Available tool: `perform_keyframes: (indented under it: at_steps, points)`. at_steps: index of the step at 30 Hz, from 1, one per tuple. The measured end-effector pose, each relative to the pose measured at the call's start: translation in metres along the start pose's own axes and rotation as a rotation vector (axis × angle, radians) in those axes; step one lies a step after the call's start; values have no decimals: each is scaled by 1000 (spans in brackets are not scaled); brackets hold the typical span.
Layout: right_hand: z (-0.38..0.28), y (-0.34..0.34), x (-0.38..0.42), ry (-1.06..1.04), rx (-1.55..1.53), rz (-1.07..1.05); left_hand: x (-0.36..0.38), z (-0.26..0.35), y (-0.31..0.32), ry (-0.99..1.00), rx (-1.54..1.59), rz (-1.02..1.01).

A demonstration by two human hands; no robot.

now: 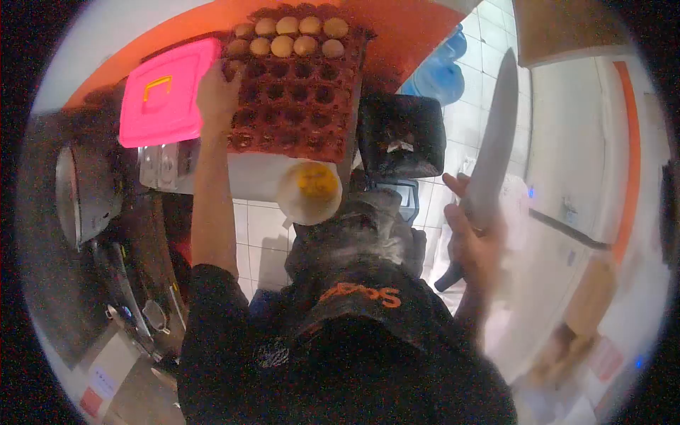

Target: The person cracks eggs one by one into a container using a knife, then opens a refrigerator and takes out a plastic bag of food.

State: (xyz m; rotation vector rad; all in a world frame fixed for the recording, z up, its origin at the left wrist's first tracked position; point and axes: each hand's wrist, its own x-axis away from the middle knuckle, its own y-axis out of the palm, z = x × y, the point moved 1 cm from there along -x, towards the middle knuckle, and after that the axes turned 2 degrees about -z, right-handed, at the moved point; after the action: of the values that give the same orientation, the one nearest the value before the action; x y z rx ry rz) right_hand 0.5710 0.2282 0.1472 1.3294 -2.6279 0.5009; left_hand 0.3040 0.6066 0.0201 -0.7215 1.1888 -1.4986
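Observation:
My right hand [476, 244] is wrapped around the handle of a large knife [496, 134], its broad blade pointing up and away from me. My left hand [218, 92] reaches to the left edge of a reddish egg tray [340, 134], beside a pink lid [173, 88]. Its fingers are blurred and dim, so whether they hold anything does not show. Two rows of brown eggs [282, 47] sit at the tray's far end; the nearer hollows hold none. A white bowl [289, 202] with yellow yolk [316, 182] in it is at the counter's near edge, in front of me.
A black square container [402, 134] stands right of the tray. Behind it are blue water jugs [435, 74] on the tiled floor. A white fridge-like cabinet [577, 156] rises on the right. Pans and utensils [92, 191] crowd the left side.

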Motion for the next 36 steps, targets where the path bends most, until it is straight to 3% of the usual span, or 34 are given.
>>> perform_keyframes:
  at_steps: [3, 4, 7, 11, 12, 14, 15, 16, 17, 22, 25, 31, 34, 36]
  points:
    - [1, 12, 1, 87, -70, -38, -5, -3, -1, -19, -53, -24]
    - [6, 15, -3, 18, -28, -106, -7, -6, 0, -32, -56, -46]
    - [8, 28, -3, 117, -39, -103, -14, -13, -7, -131, 121, -21]
    - [37, 40, -8, 4, 298, -223, 51, 9, -55, -246, 900, 58]
    - [41, 41, -7, 193, 461, -323, 78, 26, -72, -289, 1004, 22]
    - [38, 56, -5, 172, 650, -507, 138, 24, -57, -254, 1221, 28]
    - [41, 68, -6, 141, 728, -603, 160, 32, -62, -361, 1101, -70]
    - [86, 93, -11, -66, 531, -567, 183, 18, -28, -438, 1185, -99]
    - [95, 101, -11, -124, 558, -612, 207, 21, -12, -517, 1275, -132]
    - [118, 121, -21, -351, 691, -830, 258, 44, 5, -581, 1473, -64]
    - [92, 117, -16, -190, 766, -848, 270, 46, 10, -560, 1462, -28]
    - [114, 115, -22, -310, 712, -878, 278, 52, 15, -707, 1514, -39]
    - [104, 115, -15, -155, 768, -895, 285, 46, 21, -814, 1586, -45]
    - [127, 110, -16, -261, 709, -897, 281, 48, 16, -876, 1631, -54]
